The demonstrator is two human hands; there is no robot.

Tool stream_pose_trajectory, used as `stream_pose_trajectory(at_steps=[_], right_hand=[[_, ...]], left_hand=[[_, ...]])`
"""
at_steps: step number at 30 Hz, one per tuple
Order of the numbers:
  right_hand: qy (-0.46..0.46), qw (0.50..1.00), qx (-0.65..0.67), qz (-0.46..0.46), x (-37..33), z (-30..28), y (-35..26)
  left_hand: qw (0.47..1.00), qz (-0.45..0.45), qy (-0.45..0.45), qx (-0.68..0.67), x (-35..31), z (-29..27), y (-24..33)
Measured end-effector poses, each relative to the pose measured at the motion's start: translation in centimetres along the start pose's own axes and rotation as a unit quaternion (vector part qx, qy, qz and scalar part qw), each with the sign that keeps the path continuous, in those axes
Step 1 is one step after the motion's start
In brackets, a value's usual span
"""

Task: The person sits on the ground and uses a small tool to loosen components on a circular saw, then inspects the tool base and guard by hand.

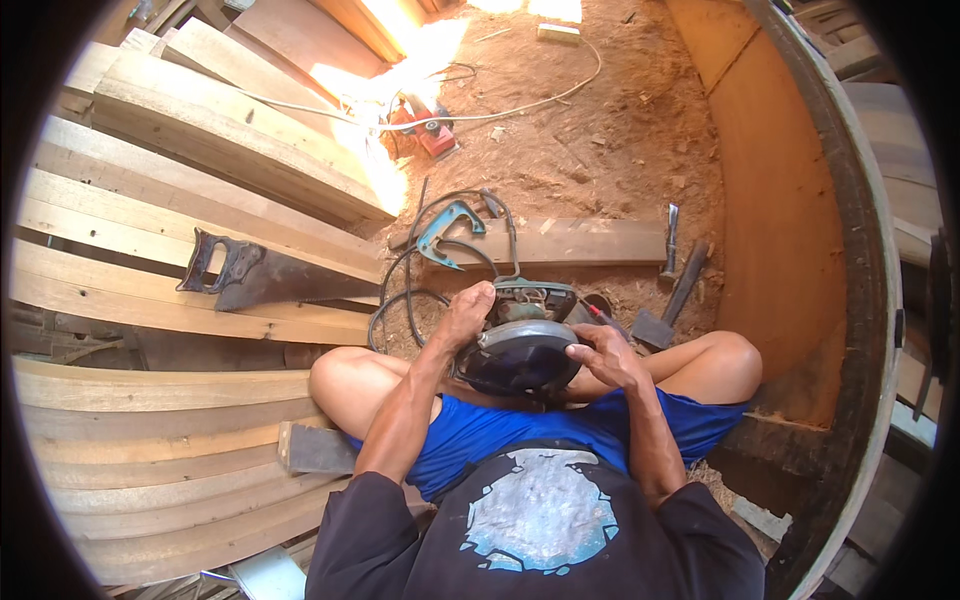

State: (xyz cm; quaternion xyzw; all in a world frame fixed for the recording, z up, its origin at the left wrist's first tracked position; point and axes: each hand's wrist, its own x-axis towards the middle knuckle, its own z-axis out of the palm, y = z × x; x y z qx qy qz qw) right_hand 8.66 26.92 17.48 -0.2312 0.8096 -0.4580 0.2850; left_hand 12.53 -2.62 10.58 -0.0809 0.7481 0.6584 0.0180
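A partly opened circular saw (525, 300) rests in my lap between my crossed legs, its dark round blade (520, 362) facing me. My left hand (468, 315) is closed around the saw's left side. On the opposite side my right hand (605, 355) grips the saw, with the thumb at the blade's edge. A red-handled slim tool (597, 312) shows just behind my right fingers; whether they touch it I cannot tell. Beyond the saw lies a teal C-shaped handle shell (450, 232), with the black cord (408, 280) looping around it.
A handsaw (290, 280) lies across stacked planks (140, 290) on my left. Ahead is a board (560, 243), with a chisel-like tool (671, 240) and a hammer (672, 300) at its right. Farther off sits a red power tool (432, 130) on sawdust-covered ground. A wooden panel (785, 200) stands at right.
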Motion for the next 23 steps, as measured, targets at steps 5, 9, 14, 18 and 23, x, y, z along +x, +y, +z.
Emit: stream_pose_trajectory(at_steps=[5, 9, 14, 18, 23], right_hand=[[-0.049, 0.998, 0.041, 0.009, 1.1, -0.9, -1.6], [-0.027, 0.998, 0.037, 0.034, 2.6, -1.1, -3.1], [-0.022, 0.999, -0.002, 0.028, 3.1, -0.1, -3.7], [-0.042, 0.999, -0.006, 0.017, 2.9, 0.9, -2.7], [0.006, 1.000, -0.001, 0.002, 2.5, 1.9, -3.1]], left_hand=[[0.999, -0.039, -0.017, 0.013, 0.1, -0.2, 0.1], [1.000, -0.004, -0.018, 0.012, 0.7, -0.1, -2.2], [0.995, -0.046, -0.034, -0.077, 0.7, 0.0, -3.5], [0.993, -0.056, -0.023, -0.106, 0.8, 0.6, -2.6], [0.993, -0.054, 0.005, -0.108, 1.8, 0.3, -5.3]])
